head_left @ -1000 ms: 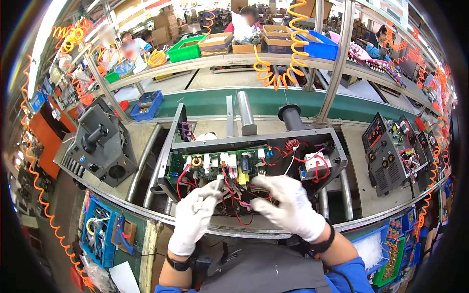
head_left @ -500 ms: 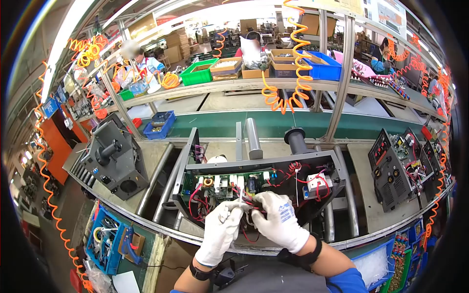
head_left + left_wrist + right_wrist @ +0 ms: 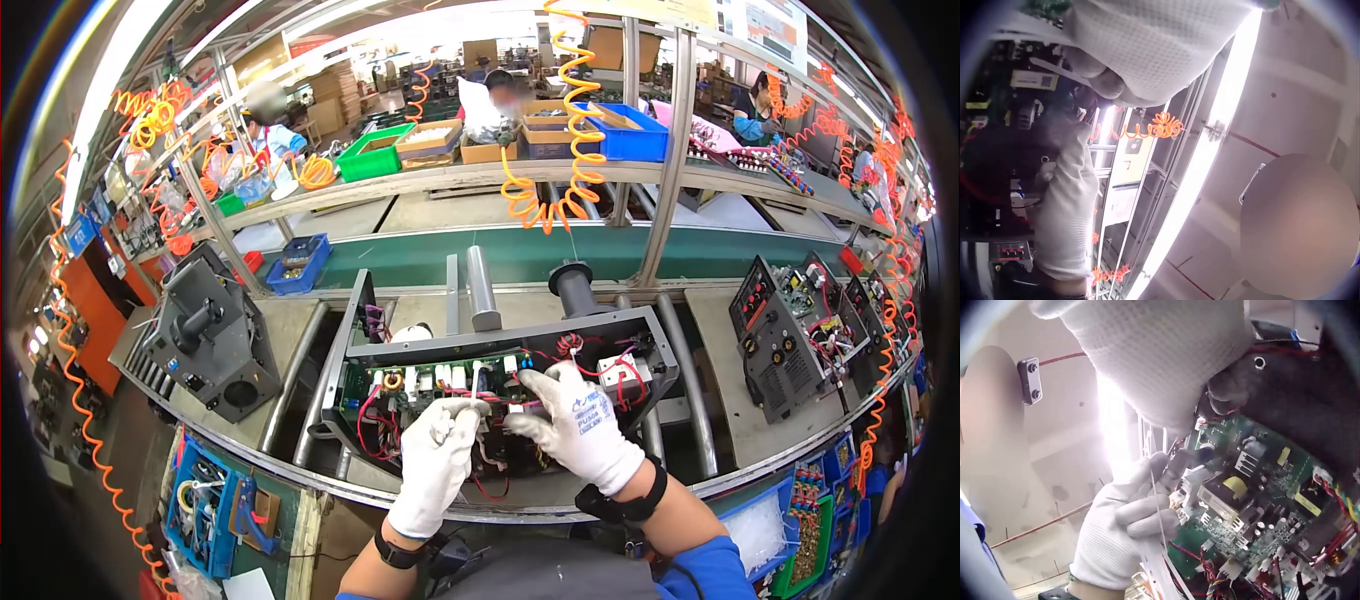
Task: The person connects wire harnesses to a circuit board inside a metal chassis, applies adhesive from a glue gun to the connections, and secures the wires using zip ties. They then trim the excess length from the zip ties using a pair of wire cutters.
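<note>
In the head view my gloved left hand (image 3: 437, 455) is over the front of an open grey metal chassis (image 3: 500, 337). It holds thin white cable ties (image 3: 1159, 565), whose long tails hang below its curled fingers in the right wrist view. My gloved right hand (image 3: 590, 425) is just to the right, thumb and forefinger spread apart above the wiring. Inside the chassis are a green circuit board (image 3: 1279, 481), red wires (image 3: 367, 415) and a white box-shaped part (image 3: 625, 372). The gloves hide part of the wire bundle between the hands.
Another grey machine (image 3: 215, 340) stands left on the rollers, and an opened unit (image 3: 790, 350) is at right. A blue tool bin (image 3: 205, 505) sits front left; parts bins (image 3: 765, 530) are front right. An orange coiled hose (image 3: 580, 100) hangs ahead, with people beyond.
My hands came together over the wires, then my right hand drew away to the right with its thumb and forefinger spread. The left hand stays over the wiring. The head view has shifted.
</note>
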Tool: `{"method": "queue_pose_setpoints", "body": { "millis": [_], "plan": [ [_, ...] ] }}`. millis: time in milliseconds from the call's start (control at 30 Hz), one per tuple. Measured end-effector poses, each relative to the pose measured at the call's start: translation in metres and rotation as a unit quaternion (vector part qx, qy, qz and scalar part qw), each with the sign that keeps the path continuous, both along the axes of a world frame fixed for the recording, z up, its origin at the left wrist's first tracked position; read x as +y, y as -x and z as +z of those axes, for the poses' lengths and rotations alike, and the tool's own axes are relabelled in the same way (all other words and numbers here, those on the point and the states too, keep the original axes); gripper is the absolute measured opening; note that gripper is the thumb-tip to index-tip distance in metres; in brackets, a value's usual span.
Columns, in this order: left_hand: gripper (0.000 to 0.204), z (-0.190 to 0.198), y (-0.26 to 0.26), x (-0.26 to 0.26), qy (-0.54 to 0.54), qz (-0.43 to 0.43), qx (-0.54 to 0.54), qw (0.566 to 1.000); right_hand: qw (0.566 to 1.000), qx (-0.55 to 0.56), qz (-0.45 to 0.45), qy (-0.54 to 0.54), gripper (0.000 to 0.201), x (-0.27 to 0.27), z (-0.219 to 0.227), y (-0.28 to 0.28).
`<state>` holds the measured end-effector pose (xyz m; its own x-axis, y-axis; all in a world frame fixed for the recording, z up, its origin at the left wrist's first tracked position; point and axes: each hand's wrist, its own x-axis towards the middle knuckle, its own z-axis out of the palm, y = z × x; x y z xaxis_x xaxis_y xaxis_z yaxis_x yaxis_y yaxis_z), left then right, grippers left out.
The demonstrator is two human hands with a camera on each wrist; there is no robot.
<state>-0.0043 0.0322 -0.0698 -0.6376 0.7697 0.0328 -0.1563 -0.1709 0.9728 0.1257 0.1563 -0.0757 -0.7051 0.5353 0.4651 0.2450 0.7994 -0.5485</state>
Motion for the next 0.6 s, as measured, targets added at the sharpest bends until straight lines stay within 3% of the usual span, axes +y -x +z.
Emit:
{"method": "queue_pose_setpoints", "body": {
  "millis": [133,233,267,333,400,467,533,567,600],
  "plan": [
    [0.015,0.001,-0.001,-0.004,0.005,-0.026,-0.023,0.999,0.998,-0.027,-0.047,-0.043,0.02,0.005,0.001,0.007],
    [0.016,0.008,-0.003,0.001,-0.007,-0.023,-0.025,0.999,0.992,0.006,0.036,0.117,0.019,0.01,0.01,0.008],
    [0.017,0.01,-0.003,0.001,-0.002,-0.03,-0.022,0.999,0.97,0.025,0.077,0.228,0.016,0.015,0.01,0.007],
    [0.013,-0.001,0.002,0.014,-0.041,-0.019,-0.011,0.999,0.945,0.016,0.114,0.308,0.018,0.021,0.011,0.002],
    [0.012,-0.008,0.004,0.023,-0.046,-0.011,0.001,0.999,0.935,0.039,0.127,0.329,0.018,0.022,0.012,0.002],
    [0.012,-0.009,0.006,0.021,-0.061,-0.008,0.047,0.997,0.886,0.069,0.139,0.437,0.018,0.026,0.01,0.004],
    [0.012,0.001,0.005,0.008,0.012,-0.02,0.051,0.998,0.871,0.082,0.15,0.461,0.014,0.028,0.004,0.004],
    [0.017,-0.009,0.0,0.005,-0.026,-0.01,0.08,0.996,0.866,0.096,0.148,0.468,0.014,0.029,-0.001,0.004],
    [0.022,-0.02,0.0,-0.002,-0.002,-0.057,0.092,0.994,0.86,0.11,0.146,0.476,0.014,0.029,-0.007,0.007]
  ]
}}
